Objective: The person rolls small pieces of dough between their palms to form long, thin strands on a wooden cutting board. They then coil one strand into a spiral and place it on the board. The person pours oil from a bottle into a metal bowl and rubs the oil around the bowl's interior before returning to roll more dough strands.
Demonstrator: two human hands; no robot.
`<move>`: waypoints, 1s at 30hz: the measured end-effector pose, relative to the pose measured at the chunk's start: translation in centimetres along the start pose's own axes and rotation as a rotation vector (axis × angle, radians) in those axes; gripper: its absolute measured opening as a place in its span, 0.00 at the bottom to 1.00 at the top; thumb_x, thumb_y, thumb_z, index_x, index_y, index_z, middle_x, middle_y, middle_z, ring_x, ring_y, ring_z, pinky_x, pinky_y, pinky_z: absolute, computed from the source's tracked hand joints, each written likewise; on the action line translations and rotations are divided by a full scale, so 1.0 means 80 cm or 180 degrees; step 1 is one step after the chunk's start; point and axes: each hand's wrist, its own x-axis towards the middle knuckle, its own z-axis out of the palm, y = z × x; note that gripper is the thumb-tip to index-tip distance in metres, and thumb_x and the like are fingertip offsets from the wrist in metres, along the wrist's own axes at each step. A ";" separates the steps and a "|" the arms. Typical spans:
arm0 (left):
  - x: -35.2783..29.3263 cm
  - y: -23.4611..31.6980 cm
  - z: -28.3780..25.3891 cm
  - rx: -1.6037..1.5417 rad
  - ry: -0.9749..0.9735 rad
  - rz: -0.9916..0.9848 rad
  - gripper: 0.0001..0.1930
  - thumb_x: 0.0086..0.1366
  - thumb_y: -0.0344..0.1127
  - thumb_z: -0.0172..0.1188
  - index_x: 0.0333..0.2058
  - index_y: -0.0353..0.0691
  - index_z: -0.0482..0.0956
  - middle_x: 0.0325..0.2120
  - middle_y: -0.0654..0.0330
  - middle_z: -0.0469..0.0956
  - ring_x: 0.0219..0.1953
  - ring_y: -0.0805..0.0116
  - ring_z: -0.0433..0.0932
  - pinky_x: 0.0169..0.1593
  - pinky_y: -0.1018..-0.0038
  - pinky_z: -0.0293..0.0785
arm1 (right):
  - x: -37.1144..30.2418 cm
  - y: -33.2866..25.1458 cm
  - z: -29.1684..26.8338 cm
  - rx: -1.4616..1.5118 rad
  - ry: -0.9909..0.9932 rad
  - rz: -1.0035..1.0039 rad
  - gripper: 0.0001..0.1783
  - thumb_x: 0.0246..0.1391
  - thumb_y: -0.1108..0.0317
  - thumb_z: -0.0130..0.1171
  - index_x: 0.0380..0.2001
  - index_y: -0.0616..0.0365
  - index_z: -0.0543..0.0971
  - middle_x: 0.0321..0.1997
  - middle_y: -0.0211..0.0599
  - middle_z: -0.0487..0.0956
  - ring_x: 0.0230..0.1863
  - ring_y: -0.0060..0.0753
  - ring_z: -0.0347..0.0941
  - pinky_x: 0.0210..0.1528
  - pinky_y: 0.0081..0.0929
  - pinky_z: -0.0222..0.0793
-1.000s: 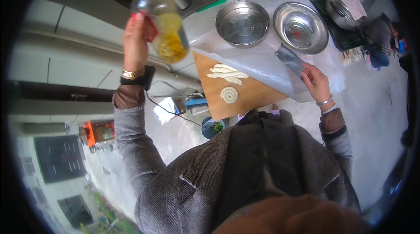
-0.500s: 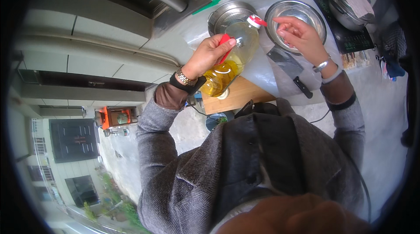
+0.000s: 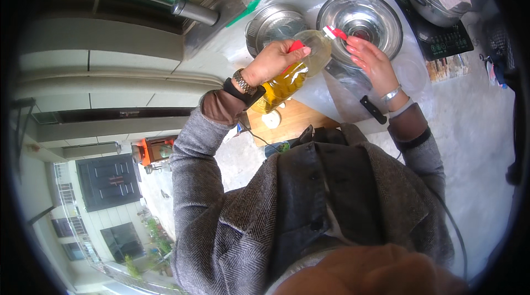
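My left hand (image 3: 273, 63) is closed round the red handle of a large clear oil bottle (image 3: 284, 86) with yellow oil in its lower part. The bottle is tilted, its neck pointing right over the near edge of a steel bowl (image 3: 393, 16). Its red flip cap (image 3: 338, 33) stands open at the white collar. Beside the cap is my right hand (image 3: 378, 71), fingers stretched out and wet-looking; whether the fingertips touch the cap I cannot tell. Behind the bottle sits a steel strainer basin (image 3: 252, 34), partly covered by it.
A cleaver (image 3: 373, 110) lies below my right hand, blade partly hidden. The wooden cutting board (image 3: 298, 121) holds small white pieces. At the right, a cloth-topped pot (image 3: 428, 8) stands on a black induction cooker (image 3: 444, 46). A steel flask (image 3: 196, 12) lies back left.
The bottle has tipped further, its neck now over the bowl's near edge and oil further up inside it. My right hand has moved lower, its fingers straighter, close to the cap.
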 end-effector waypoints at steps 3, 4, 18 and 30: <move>0.015 0.005 0.002 0.0064 -0.0151 -0.0110 0.22 0.67 0.52 0.62 0.37 0.34 0.81 0.26 0.65 0.80 0.30 0.78 0.76 0.37 0.77 0.73 | 0.018 -0.007 0.008 0.0729 0.0084 0.0145 0.30 0.72 0.51 0.39 0.64 0.64 0.66 0.67 0.42 0.68 0.67 0.31 0.63 0.69 0.30 0.55; 0.020 0.006 0.003 0.0105 -0.0203 -0.0116 0.22 0.67 0.52 0.62 0.38 0.34 0.81 0.27 0.64 0.81 0.31 0.78 0.76 0.38 0.76 0.73 | 0.025 -0.009 0.012 0.0793 -0.0008 -0.0003 0.33 0.72 0.47 0.36 0.65 0.64 0.65 0.68 0.42 0.67 0.69 0.32 0.61 0.71 0.32 0.52; 0.069 0.004 0.015 0.1179 -0.0298 -0.0056 0.23 0.67 0.52 0.61 0.38 0.32 0.81 0.24 0.60 0.78 0.29 0.75 0.73 0.36 0.74 0.71 | 0.062 0.026 0.012 0.1047 -0.0174 0.0212 0.38 0.71 0.42 0.32 0.66 0.67 0.63 0.70 0.40 0.64 0.73 0.30 0.53 0.75 0.36 0.39; 0.082 0.006 0.022 0.1740 -0.0387 -0.0094 0.29 0.66 0.59 0.57 0.41 0.33 0.81 0.29 0.46 0.82 0.34 0.52 0.82 0.42 0.65 0.74 | 0.063 0.047 0.010 0.1340 0.0028 0.0341 0.38 0.71 0.42 0.33 0.66 0.67 0.63 0.70 0.41 0.63 0.74 0.32 0.50 0.75 0.36 0.36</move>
